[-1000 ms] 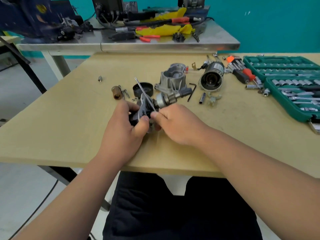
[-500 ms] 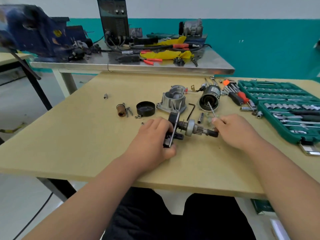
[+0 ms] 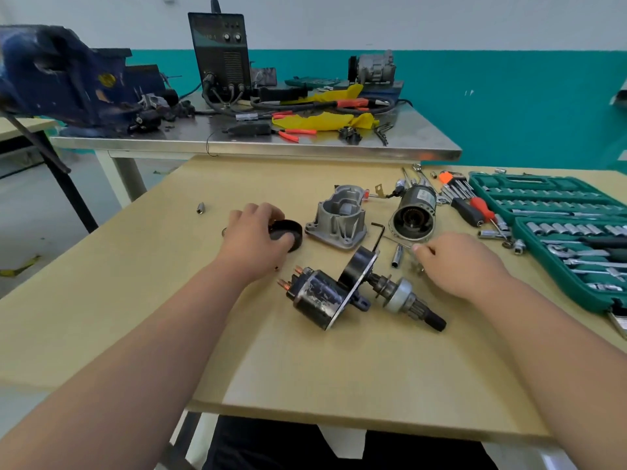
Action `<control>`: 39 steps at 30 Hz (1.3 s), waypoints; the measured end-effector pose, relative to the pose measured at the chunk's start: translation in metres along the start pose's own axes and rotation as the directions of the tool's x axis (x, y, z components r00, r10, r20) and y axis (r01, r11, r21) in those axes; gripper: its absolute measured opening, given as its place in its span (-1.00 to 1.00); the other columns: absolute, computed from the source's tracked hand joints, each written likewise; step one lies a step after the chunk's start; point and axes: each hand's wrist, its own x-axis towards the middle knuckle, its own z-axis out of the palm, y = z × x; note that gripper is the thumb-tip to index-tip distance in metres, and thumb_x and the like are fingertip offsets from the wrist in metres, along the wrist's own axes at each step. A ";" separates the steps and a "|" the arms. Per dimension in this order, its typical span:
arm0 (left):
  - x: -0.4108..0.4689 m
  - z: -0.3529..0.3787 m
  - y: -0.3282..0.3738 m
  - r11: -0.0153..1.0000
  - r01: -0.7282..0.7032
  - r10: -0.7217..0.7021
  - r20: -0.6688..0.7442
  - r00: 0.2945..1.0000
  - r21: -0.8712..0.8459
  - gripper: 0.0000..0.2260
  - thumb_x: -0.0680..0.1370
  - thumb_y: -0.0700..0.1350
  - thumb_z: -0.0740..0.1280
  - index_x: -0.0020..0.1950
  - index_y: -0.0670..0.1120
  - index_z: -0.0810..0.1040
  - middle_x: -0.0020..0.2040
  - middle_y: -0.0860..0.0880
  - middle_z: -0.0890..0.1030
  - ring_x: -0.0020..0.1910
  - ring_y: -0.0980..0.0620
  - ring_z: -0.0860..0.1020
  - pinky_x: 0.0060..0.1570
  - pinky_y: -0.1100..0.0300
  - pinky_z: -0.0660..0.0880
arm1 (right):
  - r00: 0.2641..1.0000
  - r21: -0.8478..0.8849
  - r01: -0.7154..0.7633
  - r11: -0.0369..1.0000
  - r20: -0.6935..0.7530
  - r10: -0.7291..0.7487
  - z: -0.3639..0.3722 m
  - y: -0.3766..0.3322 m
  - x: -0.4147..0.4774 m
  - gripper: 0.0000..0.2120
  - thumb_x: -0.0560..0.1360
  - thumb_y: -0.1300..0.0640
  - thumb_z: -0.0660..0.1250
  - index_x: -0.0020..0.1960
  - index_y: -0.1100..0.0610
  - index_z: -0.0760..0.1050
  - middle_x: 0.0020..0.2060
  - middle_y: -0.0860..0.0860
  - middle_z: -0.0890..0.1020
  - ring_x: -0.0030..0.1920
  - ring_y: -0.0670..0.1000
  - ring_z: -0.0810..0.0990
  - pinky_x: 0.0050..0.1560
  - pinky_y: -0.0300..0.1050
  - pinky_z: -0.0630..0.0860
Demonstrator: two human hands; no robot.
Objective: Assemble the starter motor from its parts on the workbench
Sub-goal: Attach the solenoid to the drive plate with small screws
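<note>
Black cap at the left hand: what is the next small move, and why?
Probably lift the black cap toward the solenoid-and-shaft assembly: the left hand grips the cap, the assembly lies free on the bench, and the right hand is busy pinching a thin rod.

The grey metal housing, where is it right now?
In the head view, the grey metal housing stands mid-table, just right of the black cap that the left hand grips, and left of the open-ended motor body.
</note>
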 end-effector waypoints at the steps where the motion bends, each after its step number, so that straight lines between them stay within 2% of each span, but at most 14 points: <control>1: 0.004 0.005 -0.002 0.997 -0.019 0.017 0.026 1.000 0.076 -0.62 0.49 0.07 0.32 0.29 0.04 0.45 0.22 0.00 0.46 0.25 -0.07 0.30 0.22 0.04 0.30 | 1.000 -0.079 -0.008 0.997 -0.014 0.007 -0.001 -0.001 0.004 -0.54 0.61 -0.14 0.06 -0.30 0.08 0.48 -0.38 0.03 0.55 -0.34 0.02 0.53 -0.36 -0.13 0.46; 4: 0.016 0.017 0.000 0.985 -0.124 0.120 0.037 0.992 0.121 -0.57 0.46 0.13 0.30 0.31 0.10 0.43 0.26 0.02 0.42 0.28 -0.06 0.25 0.30 0.00 0.24 | 0.999 -0.184 -0.021 0.983 -0.044 0.014 0.000 -0.002 0.013 -0.60 0.60 -0.13 0.08 -0.28 0.04 0.47 -0.37 0.00 0.54 -0.35 0.00 0.52 -0.39 -0.15 0.46; 10: 0.033 0.038 0.005 0.947 -0.214 0.205 0.062 0.977 0.238 -0.64 0.54 0.07 0.28 0.34 0.11 0.44 0.33 0.02 0.44 0.32 -0.10 0.30 0.32 0.00 0.19 | 0.998 -0.208 0.025 0.978 -0.054 -0.037 -0.015 0.001 0.036 -0.69 0.56 -0.07 0.15 -0.29 0.02 0.46 -0.38 -0.01 0.54 -0.36 -0.01 0.52 -0.37 -0.15 0.46; 13: 0.034 0.037 0.001 0.939 -0.246 0.254 0.001 0.967 0.238 -0.68 0.57 0.00 0.29 0.32 0.08 0.48 0.31 0.03 0.44 0.31 -0.09 0.29 0.34 0.03 0.13 | 0.967 -0.104 0.048 0.993 -0.246 -0.073 -0.025 0.003 0.053 -0.69 0.60 -0.02 0.09 -0.20 0.08 0.46 -0.33 0.03 0.56 -0.33 0.03 0.48 -0.35 -0.12 0.37; 15: 0.030 0.033 0.004 0.954 -0.268 0.279 -0.069 0.958 0.131 -0.71 0.56 0.03 0.30 0.28 0.10 0.49 0.25 0.11 0.44 0.30 -0.02 0.28 0.33 0.09 0.14 | 0.915 0.050 0.057 0.997 -0.402 -0.032 -0.029 0.002 0.067 -0.71 0.63 0.03 0.04 -0.06 0.14 0.47 -0.15 0.15 0.59 -0.18 0.17 0.50 -0.22 -0.02 0.40; 17: 0.020 0.026 0.011 0.958 -0.245 0.232 -0.098 0.968 -0.152 -0.77 0.54 0.12 0.31 0.19 0.17 0.50 0.13 0.26 0.46 0.24 0.11 0.36 0.25 0.22 0.27 | 0.906 0.162 0.022 0.987 -0.421 0.049 -0.029 0.000 0.083 -0.72 0.63 0.04 0.06 0.17 0.14 0.47 0.11 0.19 0.54 0.09 0.23 0.50 0.04 0.08 0.43; 20: 0.004 0.015 0.024 0.834 -0.173 0.218 0.024 0.976 -0.523 -0.79 0.43 0.22 0.30 0.01 0.22 0.54 -0.07 0.27 0.60 -0.05 0.26 0.55 -0.08 0.46 0.42 | 0.967 0.226 -0.097 0.969 -0.209 0.146 -0.022 -0.009 0.100 -0.51 0.59 -0.08 0.14 0.43 0.16 0.27 0.37 0.21 0.32 0.31 0.25 0.38 0.29 0.13 0.34; 23: -0.003 0.014 0.029 0.824 -0.165 0.269 0.117 0.956 -0.541 -0.81 0.40 0.21 0.33 -0.07 0.19 0.59 -0.20 0.23 0.61 -0.25 0.26 0.54 -0.23 0.43 0.43 | 0.988 0.116 -0.121 0.986 -0.081 0.131 -0.006 -0.020 0.101 -0.41 0.56 -0.15 0.18 0.48 0.13 0.21 0.42 0.18 0.25 0.39 0.26 0.27 0.34 0.17 0.30; 26: -0.002 0.014 0.030 0.796 -0.052 0.195 0.173 0.965 -0.603 -0.87 0.43 0.10 0.36 -0.10 0.11 0.61 -0.30 0.18 0.61 -0.38 0.21 0.51 -0.36 0.35 0.44 | 0.991 -0.022 -0.085 0.996 -0.103 0.082 0.002 -0.024 0.090 -0.48 0.58 -0.13 0.14 0.46 0.11 0.26 0.41 0.17 0.26 0.40 0.25 0.22 0.34 0.20 0.29; 29: -0.004 0.011 0.028 0.806 -0.028 0.189 0.212 0.959 -0.592 -0.87 0.50 0.06 0.36 -0.18 0.04 0.60 -0.40 0.07 0.60 -0.52 0.21 0.41 -0.46 0.40 0.36 | 0.972 -0.061 0.119 0.991 -0.197 -0.129 0.000 -0.033 0.073 -0.58 0.61 -0.04 0.10 0.43 0.08 0.30 0.38 0.11 0.36 0.40 0.15 0.28 0.38 0.14 0.25; 31: -0.007 0.009 0.030 0.798 -0.043 0.217 0.221 0.951 -0.601 -0.75 0.51 0.08 0.33 -0.20 -0.08 0.59 -0.47 0.07 0.53 -0.54 0.22 0.38 -0.47 0.43 0.32 | 0.942 0.033 0.302 0.953 -0.165 -0.293 -0.005 -0.046 0.058 -0.61 0.61 -0.04 0.09 0.40 0.03 0.34 0.33 0.01 0.43 0.33 0.05 0.37 0.31 0.02 0.32; 34: -0.008 0.002 0.031 0.767 -0.026 0.274 0.291 0.917 -0.641 -0.63 0.41 0.21 0.32 -0.18 -0.11 0.61 -0.48 0.10 0.46 -0.53 0.20 0.35 -0.44 0.41 0.29 | 0.880 0.258 0.470 0.844 -0.065 -0.470 -0.014 -0.064 0.029 -0.72 0.56 -0.16 0.08 0.18 -0.13 0.45 0.08 -0.21 0.53 0.09 -0.15 0.50 -0.02 -0.28 0.38; 37: -0.008 -0.002 0.031 0.800 -0.025 0.353 0.437 0.827 -0.600 -0.53 0.34 0.27 0.29 -0.11 -0.12 0.62 -0.39 0.11 0.49 -0.45 0.19 0.37 -0.36 0.35 0.30 | 0.854 0.473 0.407 0.781 0.107 -0.509 -0.018 -0.071 0.001 -0.80 0.50 -0.30 0.04 -0.01 -0.33 0.39 -0.11 -0.32 0.54 -0.07 -0.31 0.51 -0.13 -0.30 0.41; 39: -0.008 -0.001 0.032 0.847 -0.039 0.346 0.493 0.799 -0.531 -0.53 0.32 0.28 0.29 -0.12 -0.11 0.63 -0.35 0.11 0.53 -0.38 0.14 0.43 -0.27 0.24 0.35 | 0.845 0.476 0.402 0.782 0.137 -0.518 -0.014 -0.073 -0.011 -0.74 0.46 -0.35 0.03 -0.10 -0.29 0.43 -0.26 -0.29 0.56 -0.23 -0.31 0.52 -0.26 -0.27 0.39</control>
